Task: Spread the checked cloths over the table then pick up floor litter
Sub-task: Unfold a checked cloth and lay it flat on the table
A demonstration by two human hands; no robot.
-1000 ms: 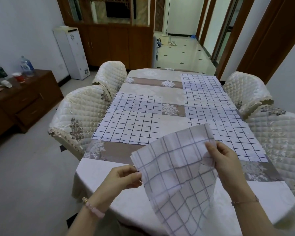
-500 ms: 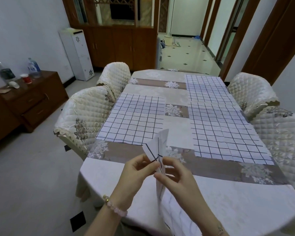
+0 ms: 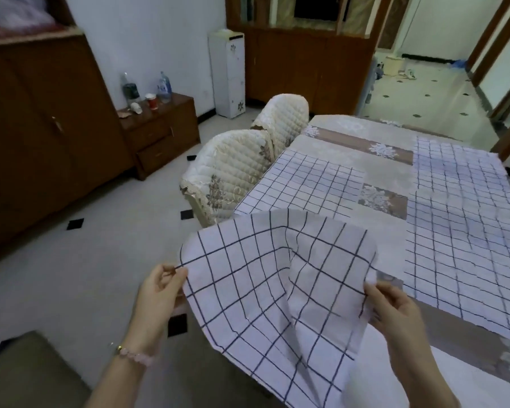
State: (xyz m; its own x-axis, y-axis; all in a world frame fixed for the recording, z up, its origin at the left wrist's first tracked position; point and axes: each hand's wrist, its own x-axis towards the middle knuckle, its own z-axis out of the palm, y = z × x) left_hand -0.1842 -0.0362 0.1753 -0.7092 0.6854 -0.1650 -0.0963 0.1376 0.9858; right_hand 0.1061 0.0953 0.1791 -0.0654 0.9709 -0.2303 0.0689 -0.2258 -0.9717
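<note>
Holding a checked cloth (image 3: 280, 287) stretched between them, both hands are raised above the near corner of the tabletop (image 3: 345, 160). The left hand (image 3: 158, 298) pinches the cloth's left corner between thumb and fingertips; the right hand (image 3: 395, 310) pinches the right edge in the same manner. The cloth is airborne, bellied in the middle with a fold running down its centre, and its lower edge hangs below the hands.

Beyond the hands, a second checked cloth (image 3: 304, 187) lies flat on the left half of the tabletop. To the right of the right hand, a larger spread of checked cloth (image 3: 460, 228) covers the right half; whether it is one piece or several cannot be told. A floral tablecloth shows between the two.

Beyond the left hand, two quilted chairs (image 3: 233, 175) stand against the tabletop's left side. Further left, a low wooden cabinet (image 3: 162, 134) carries bottles (image 3: 130, 89) and a red cup (image 3: 152, 101). The left wrist wears a pink bead bracelet (image 3: 136, 356). Dark square tiles (image 3: 75, 223) are set in the pale floor left of the hands.
</note>
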